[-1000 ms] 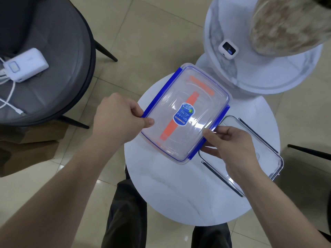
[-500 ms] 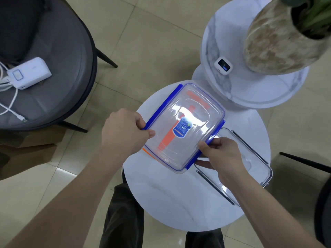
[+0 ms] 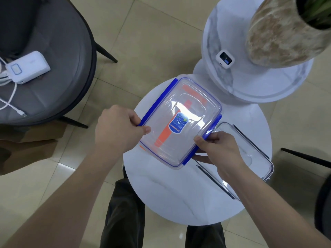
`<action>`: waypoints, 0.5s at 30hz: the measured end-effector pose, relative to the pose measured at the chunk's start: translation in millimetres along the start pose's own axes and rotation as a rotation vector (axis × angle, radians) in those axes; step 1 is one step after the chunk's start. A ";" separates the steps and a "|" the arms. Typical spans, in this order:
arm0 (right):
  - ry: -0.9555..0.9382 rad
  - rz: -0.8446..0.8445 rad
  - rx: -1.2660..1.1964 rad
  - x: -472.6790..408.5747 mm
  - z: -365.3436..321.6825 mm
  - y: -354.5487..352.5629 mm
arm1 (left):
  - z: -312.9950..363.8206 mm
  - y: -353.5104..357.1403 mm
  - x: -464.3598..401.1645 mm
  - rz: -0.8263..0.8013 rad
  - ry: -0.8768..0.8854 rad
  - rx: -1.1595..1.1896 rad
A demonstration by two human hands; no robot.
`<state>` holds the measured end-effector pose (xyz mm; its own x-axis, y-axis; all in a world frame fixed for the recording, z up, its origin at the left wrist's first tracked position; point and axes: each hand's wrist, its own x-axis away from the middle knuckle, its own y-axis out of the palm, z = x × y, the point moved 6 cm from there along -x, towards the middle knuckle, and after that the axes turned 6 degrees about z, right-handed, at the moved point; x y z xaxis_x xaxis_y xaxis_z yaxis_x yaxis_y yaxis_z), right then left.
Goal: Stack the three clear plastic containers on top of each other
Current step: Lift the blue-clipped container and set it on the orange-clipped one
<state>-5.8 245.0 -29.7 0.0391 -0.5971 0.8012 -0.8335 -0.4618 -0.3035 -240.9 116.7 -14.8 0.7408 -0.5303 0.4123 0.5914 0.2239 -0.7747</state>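
A clear container with blue side clips and a blue label on its lid sits over the left part of the small round white table. Orange parts of another container show through it from underneath. My left hand grips its left blue clip and my right hand grips its right clip. A third clear container with dark side clips lies on the table just to the right, partly hidden by my right hand.
A taller round white table behind carries a large speckled plant pot and a small white device. A grey chair at left holds a white power bank with cables. My legs are under the table's near edge.
The blue-clipped container, held by both hands, has come down a little over the orange-trimmed one. The view has shifted slightly.
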 end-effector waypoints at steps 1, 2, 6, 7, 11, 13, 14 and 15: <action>0.006 0.004 -0.001 0.5 -0.1 0.6 | 0.0 -0.3 0.1 0.003 -0.002 0.003; 0.013 0.007 -0.001 0.9 -0.1 1.1 | 0.3 -0.2 -0.1 0.002 -0.005 0.005; 0.051 0.029 0.010 2.6 0.0 2.8 | -2.2 0.9 -3.3 -0.016 -0.025 0.015; 0.055 0.033 0.009 2.8 -0.1 2.9 | -3.4 1.0 -4.3 -0.011 -0.035 0.020; 0.069 0.038 -0.004 4.0 0.7 2.6 | -7.5 3.2 -4.5 -0.016 -0.073 0.056; 0.069 0.032 -0.013 4.4 1.1 2.6 | -9.7 3.5 -4.4 -0.016 -0.093 0.081; 0.069 0.030 -0.020 4.2 1.3 2.0 | -10.0 4.1 -4.3 -0.019 -0.099 0.091; 0.068 0.027 -0.027 3.8 2.3 1.7 | -10.7 4.9 -3.5 -0.025 -0.102 0.101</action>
<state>-5.9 240.4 -28.3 -0.0208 -0.5625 0.8265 -0.8483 -0.4276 -0.3124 -244.0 110.9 -25.1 0.7509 -0.4523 0.4812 0.6352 0.2954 -0.7136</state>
